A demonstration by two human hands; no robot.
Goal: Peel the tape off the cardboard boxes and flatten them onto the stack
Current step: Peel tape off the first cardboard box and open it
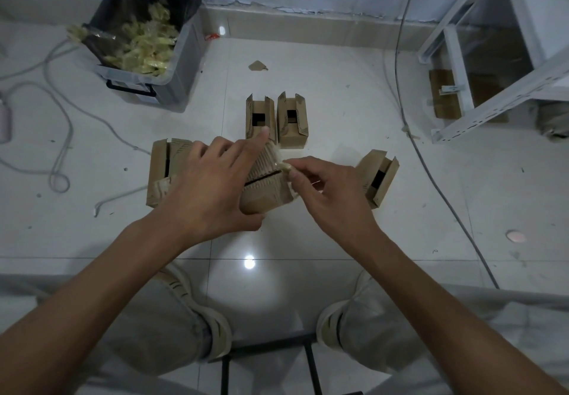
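The left hand (212,185) gripped a small cardboard box (266,188), fingers spread over its top and thumb curled beneath. The right hand (323,185) pinched a strip of clear tape (284,165) at the box's right edge, between thumb and forefinger. Just left of the held box lay the stack (161,172) of flattened cardboard. Behind the held box stood two open boxes (277,120) side by side; to its right, a third (378,176) lay tilted. Far behind and left, a bin (144,43) held crumpled tape.
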